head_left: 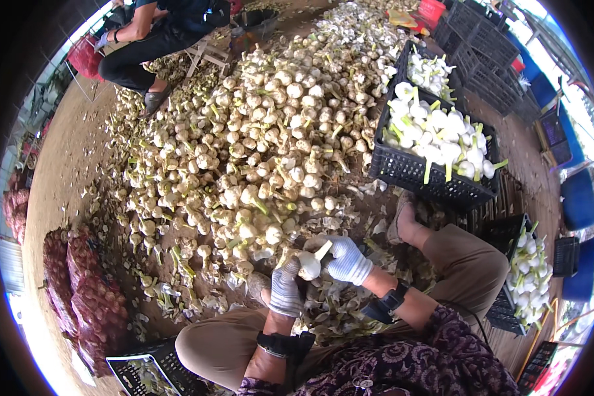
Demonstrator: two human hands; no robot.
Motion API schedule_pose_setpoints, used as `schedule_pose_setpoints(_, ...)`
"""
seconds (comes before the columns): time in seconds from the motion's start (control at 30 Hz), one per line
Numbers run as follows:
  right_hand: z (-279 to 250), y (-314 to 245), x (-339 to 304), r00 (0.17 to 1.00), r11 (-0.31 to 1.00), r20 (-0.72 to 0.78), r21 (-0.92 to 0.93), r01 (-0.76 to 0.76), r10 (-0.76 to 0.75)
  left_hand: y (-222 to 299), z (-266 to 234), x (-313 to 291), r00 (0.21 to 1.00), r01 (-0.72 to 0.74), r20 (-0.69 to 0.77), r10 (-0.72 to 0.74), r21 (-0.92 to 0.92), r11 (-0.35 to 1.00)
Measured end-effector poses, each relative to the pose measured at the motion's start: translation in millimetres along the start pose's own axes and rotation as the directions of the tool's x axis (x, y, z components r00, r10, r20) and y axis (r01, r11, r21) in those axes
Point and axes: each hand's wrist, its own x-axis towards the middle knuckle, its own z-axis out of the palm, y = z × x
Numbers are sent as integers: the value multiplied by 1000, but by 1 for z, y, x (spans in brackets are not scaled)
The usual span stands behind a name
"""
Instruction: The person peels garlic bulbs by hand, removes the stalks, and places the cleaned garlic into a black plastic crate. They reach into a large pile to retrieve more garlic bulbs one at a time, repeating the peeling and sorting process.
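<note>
Between my two gloved hands is a peeled white garlic bulb (309, 267), its cut stem pointing up and to the right. My left hand (286, 289), in a grey-white knit glove, is closed against the bulb's left side. From the right, my right hand (350, 260), in a striped white glove, curls its fingers about the stem end; its fingertips are partly hidden. Just beyond the hands spreads a large heap of unpeeled garlic (251, 158), brownish with short stalks. Loose garlic skins (336, 303) lie below the hands, between my legs.
A black crate (435, 178) of cleaned white garlic stands right of the heap, another behind it. A further garlic crate (505, 307) sits beside my right knee. Red mesh sacks (96, 297) stand at left, near a black basket (168, 363). Another person (155, 39) sits at far left.
</note>
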Motion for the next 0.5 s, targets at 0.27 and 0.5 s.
schedule_pose_setpoints(0.27,-29,5,-11,935,825,-193,545,-150,297,4,5,3,998,21,62,-20,-24,999)
schedule_pose_setpoints(0.5,-16,9,-19,929,677,37,675,-295,368,6,12,10,994,-96,-78,76,-299,949)
